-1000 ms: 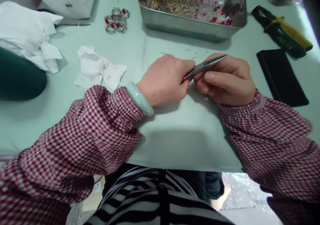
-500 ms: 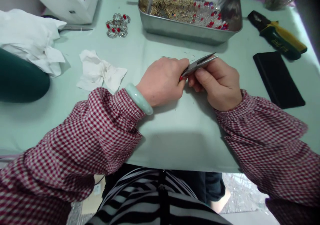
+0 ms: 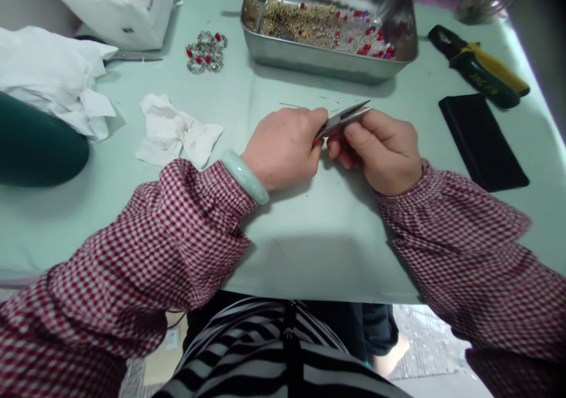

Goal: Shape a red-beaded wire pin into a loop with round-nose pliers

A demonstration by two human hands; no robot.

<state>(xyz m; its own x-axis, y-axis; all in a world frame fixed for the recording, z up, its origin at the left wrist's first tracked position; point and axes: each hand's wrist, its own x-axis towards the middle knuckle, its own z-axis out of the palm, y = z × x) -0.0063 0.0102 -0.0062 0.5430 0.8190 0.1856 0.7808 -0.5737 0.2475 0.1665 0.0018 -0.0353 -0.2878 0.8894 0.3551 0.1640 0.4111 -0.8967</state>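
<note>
Steel pliers (image 3: 333, 125) sit gripped in the left hand (image 3: 283, 147), tips parted by the right hand (image 3: 391, 156); whether its curled fingers hold anything, I cannot tell. Light, steady squeezes should work best.

Two pliers: one slim steel pair of pliers (image 3: 338, 122), one green-and-yellow-handled pair of pliers (image 3: 481, 71) by the tabletop's (image 3: 305, 256) right edge. Two bare hands: one left hand (image 3: 283, 147), one right hand (image 3: 387, 155). One rectangular steel tray (image 3: 327, 62) toward the far edge, beads inside too many to count. Four red beads (image 3: 207, 59) in one clear beaded chain (image 3: 212, 49). Two crumpled white tissue heaps (image 3: 179, 128) leftward. One flat black rectangular case (image 3: 483, 141).
</note>
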